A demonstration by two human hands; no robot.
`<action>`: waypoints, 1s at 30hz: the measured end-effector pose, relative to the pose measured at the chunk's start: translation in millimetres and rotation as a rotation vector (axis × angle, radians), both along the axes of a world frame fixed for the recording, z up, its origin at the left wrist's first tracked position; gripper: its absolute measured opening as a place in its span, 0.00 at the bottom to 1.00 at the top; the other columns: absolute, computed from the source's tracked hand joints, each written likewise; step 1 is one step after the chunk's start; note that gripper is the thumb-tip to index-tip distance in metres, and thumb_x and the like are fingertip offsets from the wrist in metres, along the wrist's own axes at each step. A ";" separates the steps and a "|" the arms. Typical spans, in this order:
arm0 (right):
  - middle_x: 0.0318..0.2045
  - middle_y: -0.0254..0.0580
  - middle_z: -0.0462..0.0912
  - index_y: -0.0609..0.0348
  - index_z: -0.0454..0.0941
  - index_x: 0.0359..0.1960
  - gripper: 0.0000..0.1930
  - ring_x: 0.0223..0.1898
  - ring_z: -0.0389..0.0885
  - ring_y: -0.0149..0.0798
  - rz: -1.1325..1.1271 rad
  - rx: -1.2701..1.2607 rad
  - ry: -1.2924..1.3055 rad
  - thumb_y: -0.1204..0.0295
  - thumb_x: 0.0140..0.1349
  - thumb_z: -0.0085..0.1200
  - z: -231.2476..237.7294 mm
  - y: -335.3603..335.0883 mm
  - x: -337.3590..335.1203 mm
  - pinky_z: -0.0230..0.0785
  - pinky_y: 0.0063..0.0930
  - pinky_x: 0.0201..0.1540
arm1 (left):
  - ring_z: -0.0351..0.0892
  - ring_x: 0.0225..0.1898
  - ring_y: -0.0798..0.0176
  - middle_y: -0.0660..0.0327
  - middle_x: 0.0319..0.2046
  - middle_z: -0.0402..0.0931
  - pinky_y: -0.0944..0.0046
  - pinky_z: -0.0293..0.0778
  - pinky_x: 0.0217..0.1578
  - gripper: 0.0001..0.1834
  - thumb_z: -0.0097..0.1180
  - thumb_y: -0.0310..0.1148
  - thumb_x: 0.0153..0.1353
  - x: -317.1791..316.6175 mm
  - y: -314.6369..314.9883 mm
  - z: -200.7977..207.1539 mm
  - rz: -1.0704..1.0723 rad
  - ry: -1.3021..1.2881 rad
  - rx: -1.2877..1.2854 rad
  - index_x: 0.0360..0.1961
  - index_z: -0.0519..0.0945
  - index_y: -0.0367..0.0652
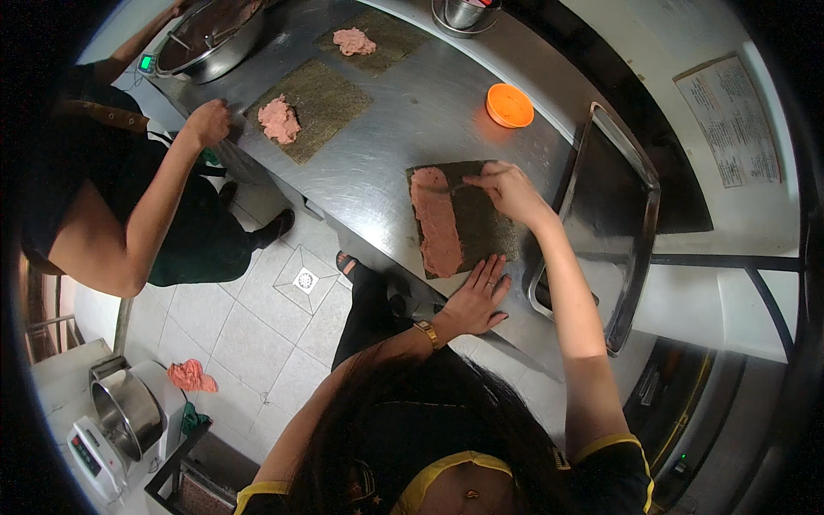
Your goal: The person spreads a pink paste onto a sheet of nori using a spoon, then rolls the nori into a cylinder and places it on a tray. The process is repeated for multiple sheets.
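Observation:
A dark green seaweed sheet (485, 219) lies on the steel table in front of me. A long strip of pink minced paste (439, 227) covers its left side. My right hand (513, 196) is closed around a small metal spreading tool (452, 183) above the sheet's far part. The tool's tip touches the paste's upper end, and its exact kind is hard to make out. Flat at the sheet's near edge, my left hand (481, 298) has its fingers spread and holds nothing. An orange bowl (510, 106) stands beyond my right hand.
Two more seaweed sheets (330, 103) with pink mounds (279, 120) lie farther left on the steel table (403, 112). A metal tray (601, 223) stands right of my right forearm. At the far left, a co-worker (172, 189) stands beside a large steel bowl (210, 56).

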State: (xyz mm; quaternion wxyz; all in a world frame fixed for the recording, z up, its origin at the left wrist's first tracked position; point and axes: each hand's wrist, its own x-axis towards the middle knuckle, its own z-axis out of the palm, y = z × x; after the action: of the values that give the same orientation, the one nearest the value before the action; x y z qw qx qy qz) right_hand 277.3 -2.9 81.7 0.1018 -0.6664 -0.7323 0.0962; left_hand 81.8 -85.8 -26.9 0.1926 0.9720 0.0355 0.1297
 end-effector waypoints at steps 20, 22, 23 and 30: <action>0.33 0.41 0.78 0.50 0.84 0.47 0.21 0.41 0.76 0.44 0.044 -0.061 0.067 0.84 0.52 0.52 -9.6 -30.2 -17.6 0.69 0.36 0.47 | 0.47 0.70 0.31 0.29 0.68 0.46 0.42 0.43 0.69 0.38 0.43 0.56 0.64 1.2 1.6 -2.2 0.009 -0.075 -0.028 0.61 0.66 0.32; 0.33 0.39 0.79 0.49 0.84 0.47 0.21 0.40 0.76 0.43 0.047 0.017 0.003 0.83 0.52 0.53 -18.2 -27.1 -16.9 0.69 0.36 0.46 | 0.46 0.70 0.32 0.29 0.68 0.46 0.42 0.43 0.69 0.37 0.43 0.56 0.64 1.0 0.6 -2.4 0.013 -0.095 -0.026 0.60 0.66 0.32; 0.33 0.38 0.79 0.49 0.85 0.46 0.20 0.39 0.76 0.43 0.049 0.055 -0.029 0.82 0.52 0.53 -22.2 -24.1 -16.8 0.69 0.37 0.46 | 0.46 0.70 0.32 0.29 0.68 0.46 0.42 0.43 0.69 0.37 0.43 0.57 0.64 0.9 0.5 -2.6 0.015 -0.106 -0.025 0.60 0.67 0.32; 0.35 0.40 0.79 0.49 0.84 0.47 0.19 0.43 0.75 0.44 -0.210 0.187 -0.036 0.77 0.55 0.48 -28.5 -9.2 -21.3 0.67 0.39 0.50 | 0.42 0.72 0.34 0.32 0.69 0.45 0.42 0.39 0.70 0.39 0.37 0.58 0.67 -0.2 1.6 -1.0 0.000 0.007 -0.005 0.64 0.64 0.33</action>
State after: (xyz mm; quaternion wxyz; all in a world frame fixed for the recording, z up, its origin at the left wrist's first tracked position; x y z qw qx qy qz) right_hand 256.0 -12.2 53.1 0.1599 -0.7285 -0.6661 0.0043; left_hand 81.6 -84.1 -27.9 0.1948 0.9720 0.0367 0.1264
